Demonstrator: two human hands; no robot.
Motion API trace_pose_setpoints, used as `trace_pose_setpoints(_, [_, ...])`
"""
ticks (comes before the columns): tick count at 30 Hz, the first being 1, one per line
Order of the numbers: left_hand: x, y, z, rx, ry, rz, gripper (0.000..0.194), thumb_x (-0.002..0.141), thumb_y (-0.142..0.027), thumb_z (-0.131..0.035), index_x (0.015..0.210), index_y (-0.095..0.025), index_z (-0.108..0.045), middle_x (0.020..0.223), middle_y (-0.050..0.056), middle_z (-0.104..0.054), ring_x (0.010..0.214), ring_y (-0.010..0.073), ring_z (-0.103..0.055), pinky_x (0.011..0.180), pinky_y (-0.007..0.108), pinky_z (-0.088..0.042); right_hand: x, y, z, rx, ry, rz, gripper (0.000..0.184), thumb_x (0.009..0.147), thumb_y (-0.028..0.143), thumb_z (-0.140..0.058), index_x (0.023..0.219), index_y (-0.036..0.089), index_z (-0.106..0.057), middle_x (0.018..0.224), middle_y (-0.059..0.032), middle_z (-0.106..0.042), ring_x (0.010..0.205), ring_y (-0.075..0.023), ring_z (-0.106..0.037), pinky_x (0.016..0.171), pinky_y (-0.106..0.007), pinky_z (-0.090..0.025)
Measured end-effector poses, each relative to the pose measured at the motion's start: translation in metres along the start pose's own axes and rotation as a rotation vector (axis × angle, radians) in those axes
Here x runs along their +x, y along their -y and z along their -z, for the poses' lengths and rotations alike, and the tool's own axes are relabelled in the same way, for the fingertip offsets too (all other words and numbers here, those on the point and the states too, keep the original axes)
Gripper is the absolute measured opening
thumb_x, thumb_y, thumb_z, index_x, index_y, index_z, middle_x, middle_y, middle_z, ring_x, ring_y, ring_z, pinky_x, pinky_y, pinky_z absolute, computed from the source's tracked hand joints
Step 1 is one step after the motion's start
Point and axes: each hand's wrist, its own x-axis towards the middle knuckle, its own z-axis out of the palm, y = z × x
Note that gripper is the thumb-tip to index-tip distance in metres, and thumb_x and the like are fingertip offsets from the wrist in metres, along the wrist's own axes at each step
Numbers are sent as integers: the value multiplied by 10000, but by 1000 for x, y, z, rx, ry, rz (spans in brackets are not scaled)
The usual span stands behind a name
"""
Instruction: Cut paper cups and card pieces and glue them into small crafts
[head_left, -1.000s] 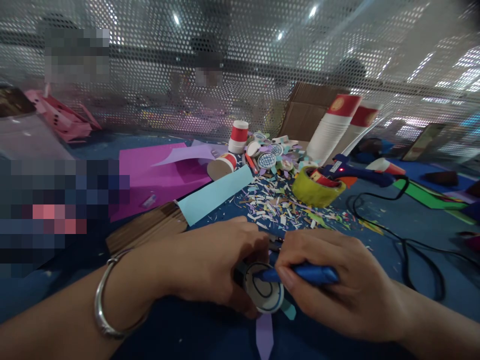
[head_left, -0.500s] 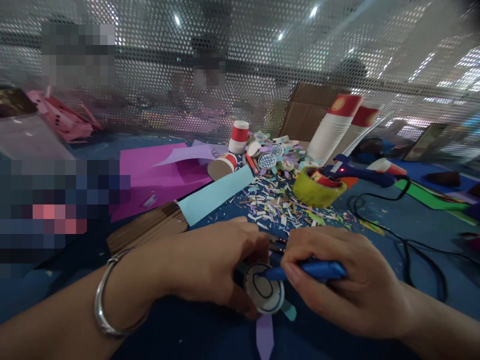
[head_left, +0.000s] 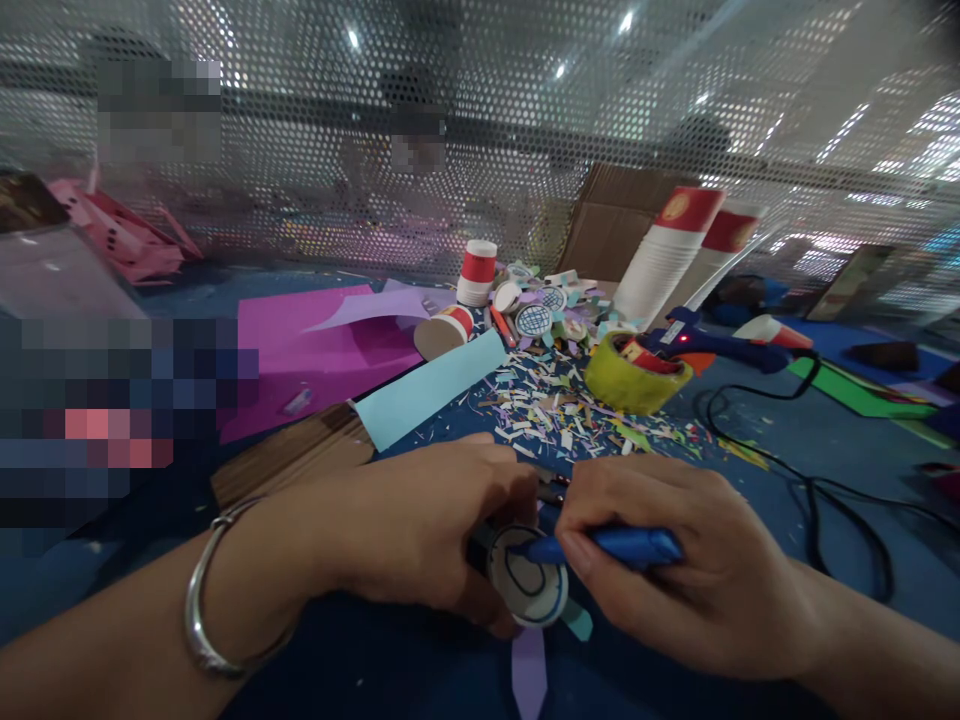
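My left hand (head_left: 442, 530) grips a small round white piece, a paper cup bottom (head_left: 534, 597), from its left side. Blue marker lines run round its rim and curve across its face. A purple paper strip (head_left: 529, 670) and a teal paper strip (head_left: 577, 620) stick out from under it. Pinched in my right hand (head_left: 675, 560) is a blue marker (head_left: 637, 547), its tip touching the cup bottom's face. Just behind the hands, partly covered, lies a dark tool (head_left: 553, 486) that looks like scissors.
Paper scraps (head_left: 540, 400) spread beyond my hands, below a pile of decorated cup bottoms (head_left: 534, 321). A yellow tape roll (head_left: 637, 385) bears a blue glue gun (head_left: 712, 345) with a trailing black cord (head_left: 780, 465). Stacked paper cups (head_left: 660, 260) lean behind; light-blue paper (head_left: 431, 392) lies left.
The marker and my right hand have shifted very slightly left over the cup bottom. My left hand keeps its hold, almost still.
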Motion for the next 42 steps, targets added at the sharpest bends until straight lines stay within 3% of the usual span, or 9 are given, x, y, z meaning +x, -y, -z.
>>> trace_pose_setpoints(13, [-1,1,-1,-5,-45,2,395,630,-334,-814,926,-200,-589,891,-6,-594,808,187,-555,628,271,-393,0,5,8,23,66,-20,177,715,23,-499,691,198,-481,554,55,-505,475,-64,-450,471,-195,-347])
trace_pose_setpoints(23, [0,0,1,-18,-6,20,404,638,-363,-805,942,-197,-598,884,6,-584,804,195,-549,626,282,-405,-1,1,3,-21,-10,-11,146,807,80,-532,756,215,-512,582,41,-523,490,-85,-460,485,-223,-361])
trace_pose_setpoints(42, [-2,0,1,-24,-41,13,391,606,-300,-816,912,-200,-594,871,-1,-595,771,186,-536,591,265,-365,-2,4,8,-43,38,-10,175,747,32,-510,693,196,-478,552,63,-473,472,-59,-420,467,-206,-331])
